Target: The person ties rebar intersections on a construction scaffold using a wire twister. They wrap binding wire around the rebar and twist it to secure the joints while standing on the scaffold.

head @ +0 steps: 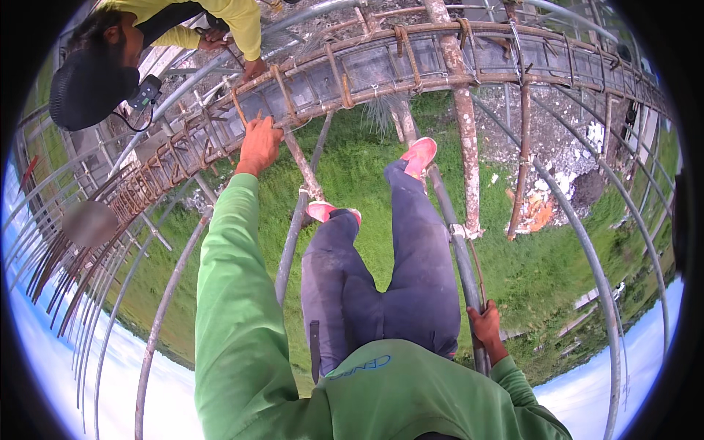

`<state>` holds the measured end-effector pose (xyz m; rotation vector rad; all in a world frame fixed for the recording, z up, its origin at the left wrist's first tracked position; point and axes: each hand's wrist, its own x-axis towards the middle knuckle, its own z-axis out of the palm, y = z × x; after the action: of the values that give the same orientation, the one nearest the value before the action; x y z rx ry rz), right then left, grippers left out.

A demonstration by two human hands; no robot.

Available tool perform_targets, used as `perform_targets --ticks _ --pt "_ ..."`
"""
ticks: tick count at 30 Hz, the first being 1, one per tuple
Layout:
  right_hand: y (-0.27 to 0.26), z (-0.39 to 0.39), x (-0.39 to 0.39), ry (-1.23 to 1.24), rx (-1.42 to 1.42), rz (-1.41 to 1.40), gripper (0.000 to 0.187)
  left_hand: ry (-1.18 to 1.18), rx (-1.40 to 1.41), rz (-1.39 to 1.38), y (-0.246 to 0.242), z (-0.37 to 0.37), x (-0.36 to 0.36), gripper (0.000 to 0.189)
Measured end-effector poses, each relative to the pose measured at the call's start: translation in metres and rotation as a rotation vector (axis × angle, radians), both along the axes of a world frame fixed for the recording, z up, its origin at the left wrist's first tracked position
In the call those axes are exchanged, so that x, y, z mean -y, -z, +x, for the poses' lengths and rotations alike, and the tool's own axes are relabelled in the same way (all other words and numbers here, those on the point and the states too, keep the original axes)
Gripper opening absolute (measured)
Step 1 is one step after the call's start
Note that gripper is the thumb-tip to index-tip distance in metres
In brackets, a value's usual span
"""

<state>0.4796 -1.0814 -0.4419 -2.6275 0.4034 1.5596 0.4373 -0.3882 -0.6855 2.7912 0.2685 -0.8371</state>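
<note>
My left hand is on the near edge of a rebar cage, its fingers closed over a rusty bar beside a bent stirrup. The cage forms a long beam over grey formwork panels. Down at my right side, my right hand is closed on a grey steel scaffold pipe. A thin brown rod runs down to that hand; whether it is also gripped I cannot tell. My pink shoes rest high on the scaffold, above grass.
A co-worker in a yellow sleeve and dark cap leans over the cage at upper left, a hand on it. Rebar ends project at left. Tie wires hang below the beam. Wooden posts and slanting pipes stand at right.
</note>
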Motion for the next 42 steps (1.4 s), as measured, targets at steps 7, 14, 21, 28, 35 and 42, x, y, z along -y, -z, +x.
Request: perform_targets --ticks 7,14,21,28,35,42 --pt "0.001 0.003 -0.001 -0.039 -0.032 -0.013 0.048 -0.009 0.007 0.009 0.0 -0.001 0.0 0.014" --pt "0.004 0.003 0.0 -0.056 -0.029 -0.033 0.05 -0.047 0.036 -0.036 0.0 -0.002 0.001 0.013" --pt "-0.001 0.008 -0.008 -0.07 -0.033 -0.061 0.047 -0.028 0.123 -0.037 0.008 -0.007 0.0 0.014" --pt "0.006 0.007 -0.011 -0.085 0.034 -0.036 0.045 -0.064 0.181 -0.026 0.025 -0.012 0.004 0.017" --pt "0.026 0.006 0.022 -0.084 0.042 -0.012 0.047 -0.134 0.366 -0.039 0.038 -0.02 0.008 0.024" --pt "0.072 0.002 0.021 -0.577 0.185 0.046 0.039 -0.172 0.752 -0.322 0.005 -0.033 0.003 0.012"
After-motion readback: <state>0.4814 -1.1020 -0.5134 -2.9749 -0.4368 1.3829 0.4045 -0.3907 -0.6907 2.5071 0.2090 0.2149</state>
